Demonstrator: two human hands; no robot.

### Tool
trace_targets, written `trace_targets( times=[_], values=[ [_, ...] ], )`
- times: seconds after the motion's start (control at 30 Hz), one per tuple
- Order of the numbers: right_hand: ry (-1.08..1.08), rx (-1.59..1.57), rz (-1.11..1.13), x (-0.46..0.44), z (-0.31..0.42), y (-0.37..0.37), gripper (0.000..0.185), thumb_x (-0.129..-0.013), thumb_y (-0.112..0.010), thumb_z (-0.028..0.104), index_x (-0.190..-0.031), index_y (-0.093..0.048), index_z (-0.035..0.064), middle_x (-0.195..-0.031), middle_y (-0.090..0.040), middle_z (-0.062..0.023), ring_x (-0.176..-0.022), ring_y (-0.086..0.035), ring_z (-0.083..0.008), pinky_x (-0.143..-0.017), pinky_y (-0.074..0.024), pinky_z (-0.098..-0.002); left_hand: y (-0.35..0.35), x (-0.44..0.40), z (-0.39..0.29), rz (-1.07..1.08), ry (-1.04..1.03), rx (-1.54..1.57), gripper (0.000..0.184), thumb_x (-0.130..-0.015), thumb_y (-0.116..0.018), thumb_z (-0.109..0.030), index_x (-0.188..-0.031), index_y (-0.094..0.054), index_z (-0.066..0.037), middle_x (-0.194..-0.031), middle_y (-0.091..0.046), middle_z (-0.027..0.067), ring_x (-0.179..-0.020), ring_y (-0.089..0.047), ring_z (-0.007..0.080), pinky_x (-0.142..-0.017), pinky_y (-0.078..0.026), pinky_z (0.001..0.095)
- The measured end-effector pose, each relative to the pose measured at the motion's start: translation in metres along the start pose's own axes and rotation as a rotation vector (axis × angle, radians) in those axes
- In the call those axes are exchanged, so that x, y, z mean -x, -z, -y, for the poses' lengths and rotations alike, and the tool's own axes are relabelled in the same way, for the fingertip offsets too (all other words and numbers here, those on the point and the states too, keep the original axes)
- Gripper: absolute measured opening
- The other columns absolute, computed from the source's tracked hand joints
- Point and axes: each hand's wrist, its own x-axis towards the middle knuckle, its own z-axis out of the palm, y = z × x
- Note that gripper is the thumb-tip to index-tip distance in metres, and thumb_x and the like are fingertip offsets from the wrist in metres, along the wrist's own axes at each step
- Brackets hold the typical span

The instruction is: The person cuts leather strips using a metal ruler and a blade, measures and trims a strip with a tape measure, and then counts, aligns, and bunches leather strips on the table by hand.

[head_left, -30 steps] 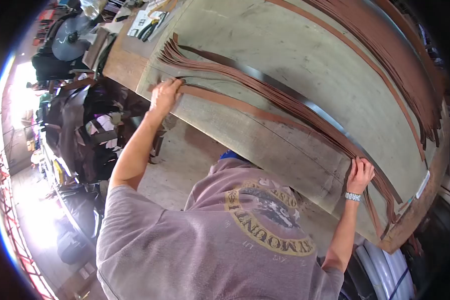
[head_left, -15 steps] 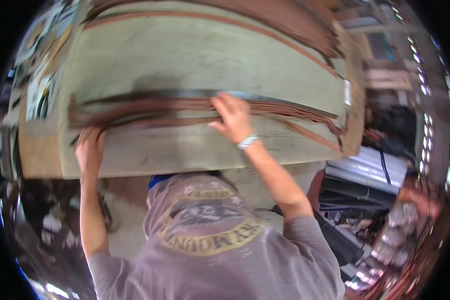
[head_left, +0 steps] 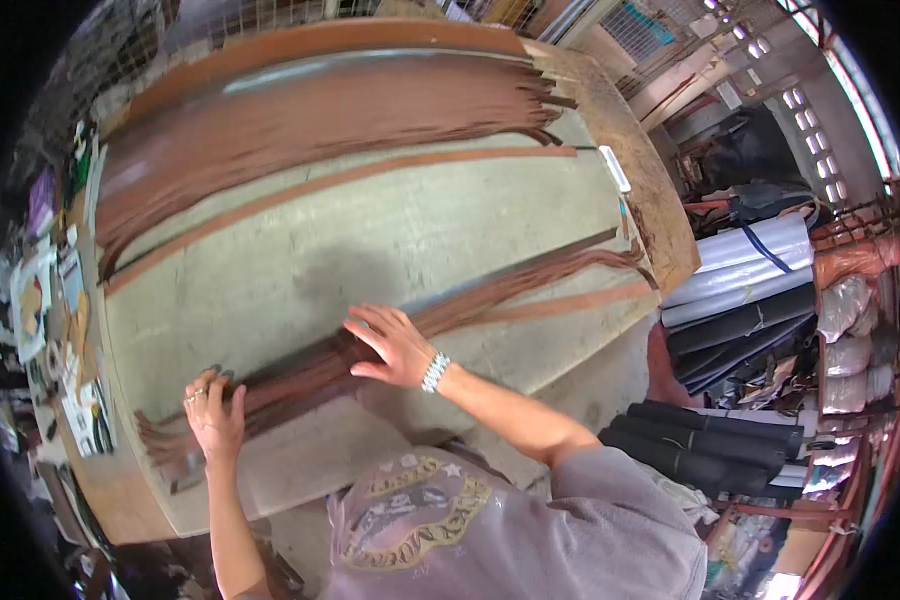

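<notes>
A long bundle of brown leather strips [head_left: 490, 298] lies across the near part of the pale work board, its left ends loose and uneven. Along its far side runs a long, dark, straight-edged metal strip [head_left: 560, 252]. My right hand [head_left: 398, 350] rests over the middle of the bundle, fingers spread and thumb apart; a metal-link watch circles that wrist. Toward the bundle's left end is my left hand [head_left: 216, 420], its fingers reaching over to the dark far edge, thumb separate. Its fingertips are partly blurred against the dark edge.
A wide stack of brown leather [head_left: 310, 110] covers the far side of the board [head_left: 450, 205], with a single leather strip [head_left: 360, 178] before it. Papers and tools [head_left: 80, 390] lie at the left. Plastic-wrapped rolls [head_left: 745, 260] and dark rolls [head_left: 700, 440] stand right of the table.
The view has swung and now takes in more of the far leather stack. My left hand has moved from the bundle's near edge to its far edge. My right hand stays over the strips.
</notes>
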Motion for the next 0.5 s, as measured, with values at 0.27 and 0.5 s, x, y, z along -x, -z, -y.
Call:
trace_targets(
  times=[0.27,0.5],
  values=[
    [-0.120,-0.095,-0.199,0.026,-0.029,0.037,0.051,-0.092,-0.076,0.036,-0.130,-0.063,0.0033,-0.140,-0.059,-0.0139,-0.133,-0.054,-0.0354,-0.107,-0.0463,-0.0484,-0.144,-0.223,-0.014,-0.049,-0.079,0.098,0.046,-0.090,-0.075,-0.018,-0.133,-0.062,-0.008,-0.136,-0.061,0.0150,-0.130,-0.053,0.0348,-0.109,-0.042,0.0475],
    [-0.282,-0.185,-0.324,0.024,-0.021,0.035,0.037,-0.092,-0.077,0.024,-0.122,-0.066,0.0043,-0.129,-0.066,-0.0124,-0.123,-0.060,-0.0332,-0.101,-0.0506,-0.0450,-0.175,-0.255,0.007,0.213,-0.083,-0.046,0.054,-0.091,-0.075,-0.026,-0.140,-0.058,-0.011,-0.138,-0.057,0.0120,-0.127,-0.050,0.0314,-0.110,-0.033,0.0512]
  ],
)
